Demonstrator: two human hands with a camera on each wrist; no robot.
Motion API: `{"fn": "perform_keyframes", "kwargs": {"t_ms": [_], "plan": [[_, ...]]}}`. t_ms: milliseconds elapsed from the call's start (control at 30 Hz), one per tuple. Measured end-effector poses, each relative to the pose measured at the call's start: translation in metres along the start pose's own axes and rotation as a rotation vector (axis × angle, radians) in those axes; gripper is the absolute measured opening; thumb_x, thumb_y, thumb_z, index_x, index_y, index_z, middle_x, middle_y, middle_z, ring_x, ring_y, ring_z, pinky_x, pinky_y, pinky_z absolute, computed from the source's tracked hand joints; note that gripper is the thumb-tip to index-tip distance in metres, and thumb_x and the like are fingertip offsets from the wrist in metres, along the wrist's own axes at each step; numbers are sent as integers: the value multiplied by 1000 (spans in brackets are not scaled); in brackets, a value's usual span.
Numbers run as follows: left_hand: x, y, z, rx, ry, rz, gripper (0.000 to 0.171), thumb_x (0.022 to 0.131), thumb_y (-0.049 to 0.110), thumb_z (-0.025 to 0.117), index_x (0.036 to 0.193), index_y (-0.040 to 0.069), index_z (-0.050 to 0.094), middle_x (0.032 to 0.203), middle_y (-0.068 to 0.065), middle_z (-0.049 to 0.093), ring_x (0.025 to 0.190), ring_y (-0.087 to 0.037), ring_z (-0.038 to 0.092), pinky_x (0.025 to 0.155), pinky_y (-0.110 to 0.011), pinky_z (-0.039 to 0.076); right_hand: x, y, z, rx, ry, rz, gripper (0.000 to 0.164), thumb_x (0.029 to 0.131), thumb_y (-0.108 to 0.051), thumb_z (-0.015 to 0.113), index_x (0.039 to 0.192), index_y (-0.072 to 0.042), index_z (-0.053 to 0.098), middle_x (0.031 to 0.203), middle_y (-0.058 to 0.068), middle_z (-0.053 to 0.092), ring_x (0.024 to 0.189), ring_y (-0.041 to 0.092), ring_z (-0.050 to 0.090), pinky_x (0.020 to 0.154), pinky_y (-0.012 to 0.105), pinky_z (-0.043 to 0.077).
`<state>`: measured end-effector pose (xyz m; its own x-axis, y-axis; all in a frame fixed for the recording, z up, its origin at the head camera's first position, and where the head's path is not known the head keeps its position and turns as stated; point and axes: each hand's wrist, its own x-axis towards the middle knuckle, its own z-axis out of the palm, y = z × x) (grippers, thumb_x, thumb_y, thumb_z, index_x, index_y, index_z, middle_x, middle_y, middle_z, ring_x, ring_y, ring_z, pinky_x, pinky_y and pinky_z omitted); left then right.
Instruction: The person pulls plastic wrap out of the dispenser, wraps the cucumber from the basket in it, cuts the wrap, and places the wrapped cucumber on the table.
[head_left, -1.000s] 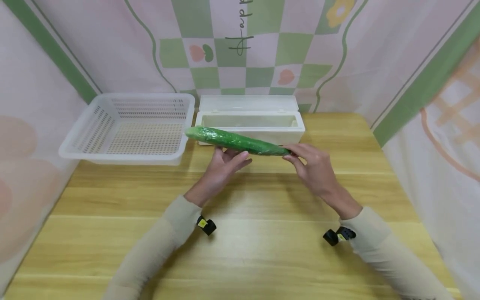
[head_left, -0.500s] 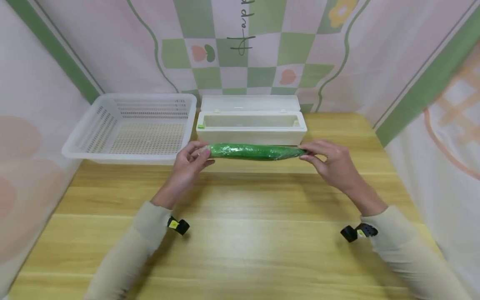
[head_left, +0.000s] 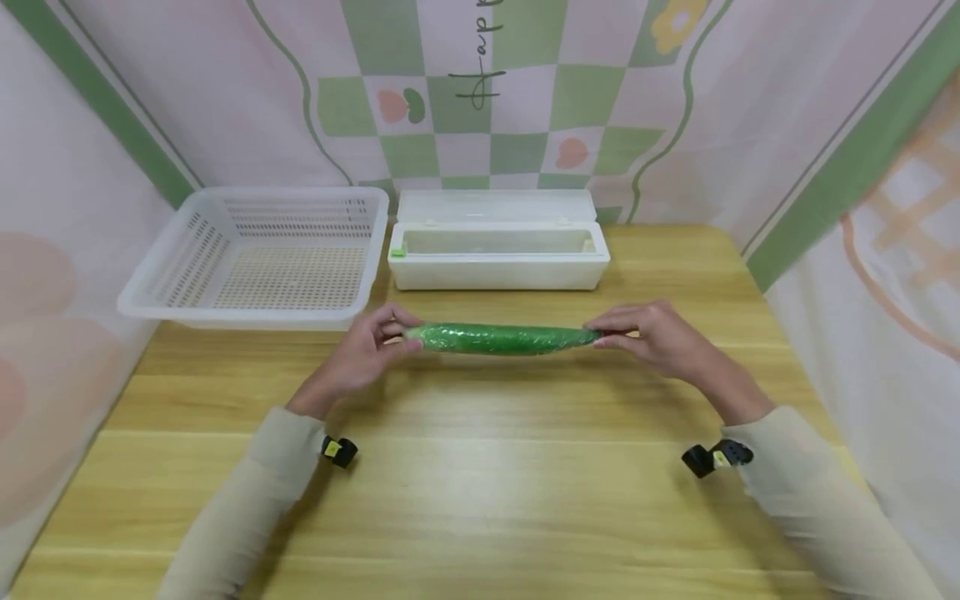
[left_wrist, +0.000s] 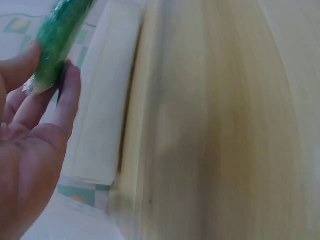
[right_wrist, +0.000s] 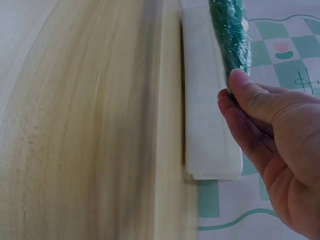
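A cucumber (head_left: 506,339) wrapped in shiny clear film is held level above the table, lying left to right in the head view. My left hand (head_left: 367,346) pinches its pale left end between thumb and fingers. At the darker right end, the thumb and fingertips of my right hand (head_left: 656,340) grip the tip. The left wrist view shows the film bunched at the cucumber's end (left_wrist: 52,50) by my thumb. In the right wrist view the other end of the cucumber (right_wrist: 232,37) narrows into my pinched fingertips.
Behind the cucumber stands a long white box (head_left: 498,273) with its lid (head_left: 495,206) raised and a small green piece (head_left: 397,252) at its left corner. A white slotted basket (head_left: 247,313) sits to the left. A patterned cloth (head_left: 525,154) hangs behind the wooden table (head_left: 480,500).
My left hand has moved from under the cucumber's middle to its left end. The cucumber has levelled out and come nearer to me, away from the white box. My right hand keeps its hold.
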<state>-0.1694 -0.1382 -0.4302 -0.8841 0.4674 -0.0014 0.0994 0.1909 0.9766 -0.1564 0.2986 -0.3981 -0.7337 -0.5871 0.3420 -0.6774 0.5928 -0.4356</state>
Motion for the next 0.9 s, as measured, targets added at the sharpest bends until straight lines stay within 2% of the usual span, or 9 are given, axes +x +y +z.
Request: {"fn": "perform_keyframes", "kwargs": {"t_ms": [100, 200, 300, 400, 500, 567, 733, 800, 900], "plan": [[1, -6, -1, 57, -52, 8, 24, 99, 4, 71, 121, 2, 62, 134, -16, 69, 112, -27, 73, 96, -31, 63, 4, 5, 5, 4, -84, 61, 29, 84, 6, 83, 112, -2, 82, 106, 14, 82, 96, 31, 80, 81, 38, 67], [4, -11, 1, 172, -73, 24, 21, 96, 5, 75, 115, 6, 66, 135, -13, 70, 118, -27, 72, 100, -29, 61, 8, 10, 10, -4, -169, 108, 22, 89, -1, 82, 110, -4, 83, 107, 13, 82, 99, 31, 79, 85, 46, 66], [8, -13, 3, 301, -63, 45, 24, 92, 5, 79, 113, 10, 70, 129, -8, 72, 121, -25, 70, 106, -30, 59, 11, 15, 14, 2, -218, 152, 16, 90, -7, 82, 106, -9, 84, 105, 9, 82, 99, 29, 79, 85, 46, 65], [11, -12, 5, 389, -38, 72, 28, 89, 3, 81, 114, 10, 71, 124, -6, 74, 118, -24, 71, 108, -34, 58, 13, 19, 16, 27, -233, 213, 12, 89, -9, 84, 101, -12, 85, 101, 5, 83, 95, 25, 79, 82, 38, 65], [13, -10, 7, 453, -9, 110, 30, 86, 1, 84, 112, 9, 71, 120, -6, 76, 112, -24, 72, 105, -37, 60, 15, 22, 17, 42, -226, 272, 10, 87, -9, 86, 95, -15, 86, 96, 2, 82, 91, 20, 77, 78, 28, 63], [15, -10, 9, 503, 6, 150, 31, 84, -1, 85, 111, 9, 72, 117, -6, 77, 110, -23, 73, 102, -37, 62, 17, 24, 17, 35, -203, 275, 11, 85, -8, 87, 92, -16, 85, 94, 0, 82, 89, 18, 76, 77, 25, 62], [18, -9, 13, 766, 40, 344, 32, 83, -10, 81, 109, 6, 72, 118, -6, 75, 114, -23, 70, 103, -36, 60, 22, 24, 21, -27, -79, 156, 14, 79, -1, 90, 86, -9, 83, 89, 4, 80, 82, 20, 76, 71, 31, 65], [19, -9, 15, 860, 52, 398, 32, 82, -13, 80, 107, 6, 71, 118, -7, 74, 116, -24, 69, 104, -36, 60, 22, 23, 24, -53, -41, 113, 15, 76, 1, 92, 85, -5, 81, 87, 6, 80, 78, 20, 76, 69, 33, 65], [18, -6, 16, 896, 31, 371, 32, 80, -14, 79, 103, 7, 72, 115, -5, 72, 112, -23, 68, 102, -33, 60, 22, 20, 28, -77, -20, 105, 17, 75, 2, 92, 86, -3, 80, 84, 7, 79, 75, 20, 75, 67, 34, 65]]}}
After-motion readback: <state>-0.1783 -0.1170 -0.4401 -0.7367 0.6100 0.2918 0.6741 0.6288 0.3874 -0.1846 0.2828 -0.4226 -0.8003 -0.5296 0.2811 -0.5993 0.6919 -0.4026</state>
